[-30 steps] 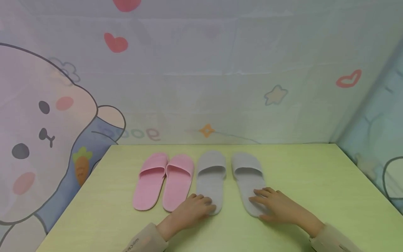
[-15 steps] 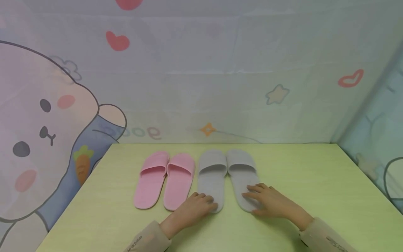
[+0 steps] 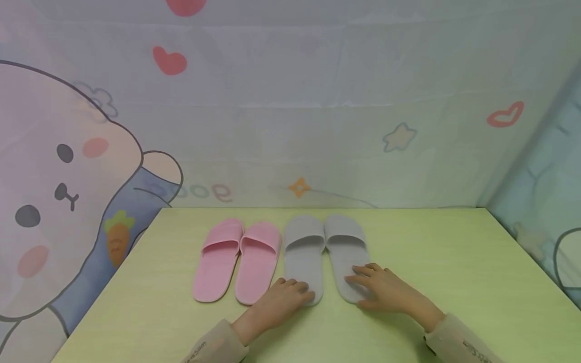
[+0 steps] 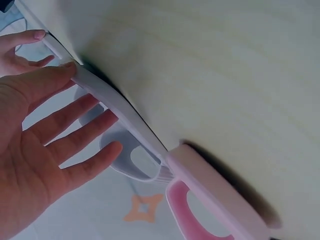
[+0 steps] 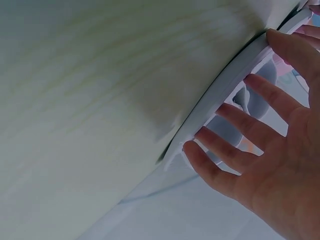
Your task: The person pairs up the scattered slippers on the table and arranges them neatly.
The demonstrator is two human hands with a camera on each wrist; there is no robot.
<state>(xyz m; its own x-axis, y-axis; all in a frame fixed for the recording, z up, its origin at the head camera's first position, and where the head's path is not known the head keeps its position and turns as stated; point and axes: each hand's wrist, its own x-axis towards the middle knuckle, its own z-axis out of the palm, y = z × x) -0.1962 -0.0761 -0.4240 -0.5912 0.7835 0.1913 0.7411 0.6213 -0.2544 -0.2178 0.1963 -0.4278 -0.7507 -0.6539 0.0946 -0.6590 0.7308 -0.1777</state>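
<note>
Two grey slippers lie side by side on the table, toes away from me, their toe ends touching and their heels apart. On the heel of the left grey slipper (image 3: 303, 262) rests my left hand (image 3: 281, 302), fingers spread and only slightly bent. My right hand (image 3: 390, 290) touches the heel part of the right grey slipper (image 3: 346, 249) with extended fingers. Both wrist views show the fingertips along the slippers' edges: the left palm (image 4: 30, 165) and the right palm (image 5: 285, 175) stay off the soles.
Left of the grey pair stand a pink slipper (image 3: 215, 275) and a second pink slipper (image 3: 255, 272), touching each other. The pale yellow-green table (image 3: 454, 272) ends at a printed cloth (image 3: 290, 101) behind it.
The right grey slipper has moved left with my right hand until it met the left one. My left hand has stayed almost where it was on its slipper.
</note>
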